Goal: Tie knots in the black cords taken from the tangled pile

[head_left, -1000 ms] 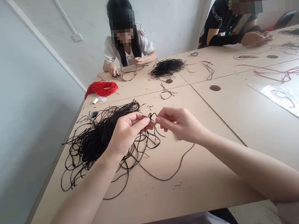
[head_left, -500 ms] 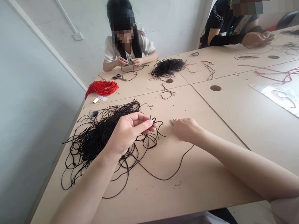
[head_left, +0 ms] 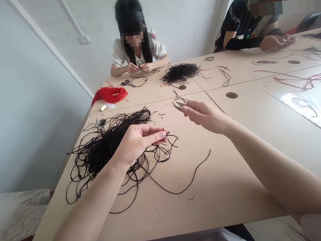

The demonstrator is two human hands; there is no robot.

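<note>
On my side of the pale wood-look table (head_left: 226, 197), my left hand (head_left: 142, 141) has a thin black cord (head_left: 173, 136) pinched between thumb and fingers, right by the loose loops of a big tangled heap of black cords (head_left: 101, 152). My right hand (head_left: 205, 114) is curled round a small grey metal cutter (head_left: 180, 104), points sticking out left, apart from that cord; its handle's hidden in my grip. Writing-wise, not much: white lettering (head_left: 234, 15) on a black sleeve (head_left: 237, 7) at far right, too blurry to read. Past the heap there's a bright red cord bundle (head_left: 109, 95), and black-handled scissors (head_left: 127, 83) sit near the person in white (head_left: 158, 47) across from me. Table's left edge slants away beside the heap, front edge runs under my forearms (head_left: 273, 163). Decent elbow room between them, just one loose cord tail (head_left: 178, 193) and some tiny black clippings (head_left: 191, 199).
</note>
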